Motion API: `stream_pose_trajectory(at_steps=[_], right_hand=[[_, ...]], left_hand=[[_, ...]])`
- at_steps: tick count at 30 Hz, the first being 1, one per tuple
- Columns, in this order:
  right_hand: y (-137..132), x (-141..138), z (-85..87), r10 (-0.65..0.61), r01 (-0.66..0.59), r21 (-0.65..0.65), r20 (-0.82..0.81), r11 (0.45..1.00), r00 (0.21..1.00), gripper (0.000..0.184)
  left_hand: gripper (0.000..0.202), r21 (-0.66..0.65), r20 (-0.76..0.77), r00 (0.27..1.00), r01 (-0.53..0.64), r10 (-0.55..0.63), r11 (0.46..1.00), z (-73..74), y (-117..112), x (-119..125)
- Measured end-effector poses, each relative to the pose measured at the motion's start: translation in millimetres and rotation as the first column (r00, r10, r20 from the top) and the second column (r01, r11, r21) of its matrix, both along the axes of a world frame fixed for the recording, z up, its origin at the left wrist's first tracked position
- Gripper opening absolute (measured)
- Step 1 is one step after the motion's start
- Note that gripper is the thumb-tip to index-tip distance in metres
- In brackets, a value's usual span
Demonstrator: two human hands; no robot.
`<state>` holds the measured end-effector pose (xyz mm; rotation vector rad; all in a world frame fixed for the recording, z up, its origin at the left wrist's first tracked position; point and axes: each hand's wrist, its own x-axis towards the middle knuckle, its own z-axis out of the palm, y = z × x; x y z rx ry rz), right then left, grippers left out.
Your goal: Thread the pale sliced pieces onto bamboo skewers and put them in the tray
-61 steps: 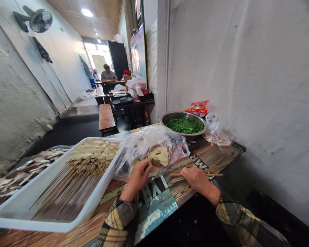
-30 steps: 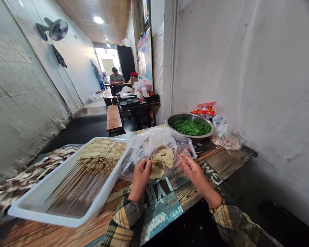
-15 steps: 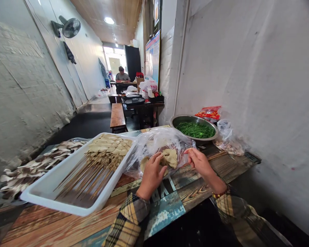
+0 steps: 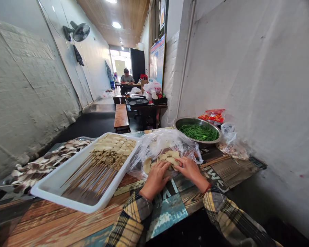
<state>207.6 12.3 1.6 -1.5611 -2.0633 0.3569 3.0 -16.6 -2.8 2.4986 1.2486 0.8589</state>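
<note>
A clear plastic bag (image 4: pixel 157 142) lies open on the wooden table (image 4: pixel 67 223) with pale round slices (image 4: pixel 171 157) heaped at its mouth. My left hand (image 4: pixel 156 178) rests on the slices at the bag's near edge, fingers curled onto them. My right hand (image 4: pixel 189 168) sits beside it to the right, fingers bent over the same heap. The two hands nearly touch. Loose bamboo skewers (image 4: pixel 215 160) lie on the table just right of my right hand. What my fingers grip, if anything, is hidden under them.
A white tray (image 4: pixel 54 187) of skewered slices stands left of the bag, with a tray of mushrooms (image 4: pixel 38 164) beyond it. A steel bowl of green stems (image 4: pixel 198 130), a red packet (image 4: pixel 212 116) and another bag (image 4: pixel 231 145) sit against the right wall. A person sits far down the room.
My right hand has left the loose skewers and come left onto the slices, next to my left hand. The view has swung a little to the right.
</note>
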Motion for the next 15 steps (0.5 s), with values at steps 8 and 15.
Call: stream_pose_trajectory(at_steps=[8, 15], right_hand=[[16, 10, -5.8, -0.049, 0.05, -0.008, -0.401, 0.999, 0.915, 0.028], [11, 0, 9.7, -0.088, -0.039, -0.159, -0.715, 0.987, 0.693, 0.045]], left_hand=[[0.032, -0.035, 0.057, 0.998, 0.023, -0.021, 0.999, 10.4, -3, 1], [0.022, -0.215, 0.434, 0.888, -0.062, 0.152, 0.975, 9.3, 3, 2]])
